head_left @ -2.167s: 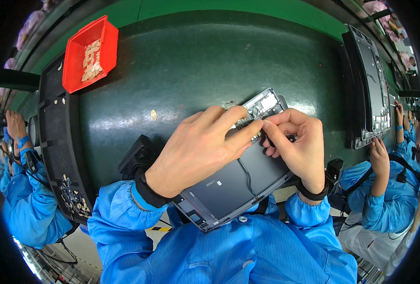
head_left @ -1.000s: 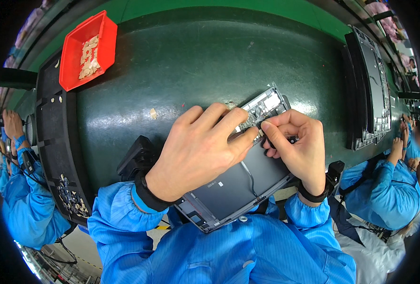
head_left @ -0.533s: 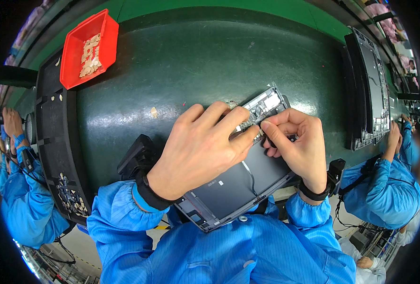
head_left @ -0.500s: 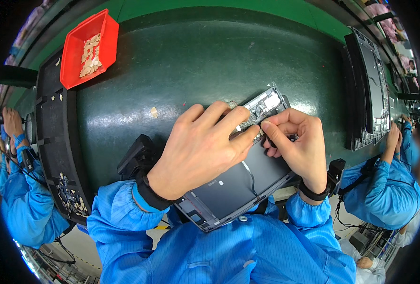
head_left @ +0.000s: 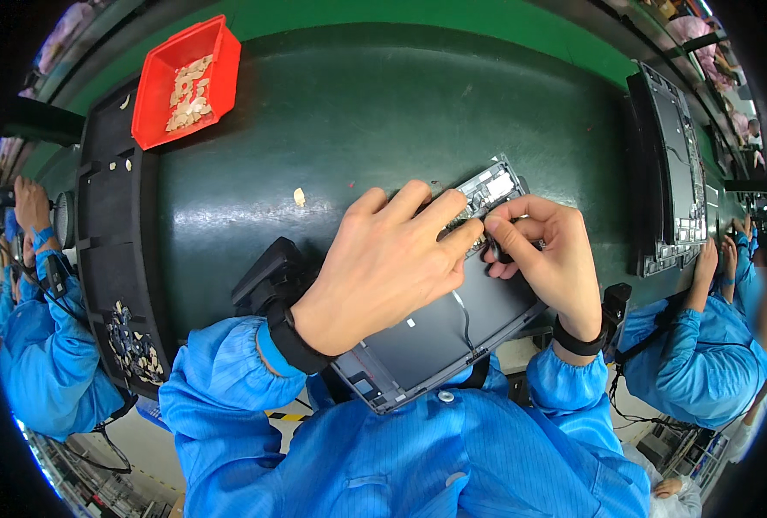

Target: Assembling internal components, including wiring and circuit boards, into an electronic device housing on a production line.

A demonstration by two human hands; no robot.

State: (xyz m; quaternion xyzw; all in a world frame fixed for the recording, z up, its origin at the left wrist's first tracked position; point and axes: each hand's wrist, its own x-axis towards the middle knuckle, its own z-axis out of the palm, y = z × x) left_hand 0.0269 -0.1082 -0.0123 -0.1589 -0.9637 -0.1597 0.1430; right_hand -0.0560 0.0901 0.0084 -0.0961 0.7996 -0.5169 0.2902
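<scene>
An opened laptop base (head_left: 418, 337) lies tilted at the front of the green bench, its near edge against my blue coat and its bare circuit boards at the far end. My left hand (head_left: 392, 255) spreads over its left part, fingers stretched toward the boards and hiding much of them. At the laptop's upper right, my right hand (head_left: 543, 250) is closed in a pinch, thumb against index finger. Something small and black shows among its curled fingers, too covered to name. The fingertips of both hands almost meet over the board.
A red bin (head_left: 228, 69) with beige scraps stands at the back left. Beside it runs a black tray (head_left: 107, 250) holding small dark and pale pieces. A pale scrap (head_left: 299, 198) lies on the bench. Stacked laptop bases (head_left: 673, 173) stand at right. Co-workers (head_left: 694, 354) sit on both sides.
The view has shifted slightly, so the bin and tray appear further right. Both hands stay at the same place on the laptop, with only small finger movements.
</scene>
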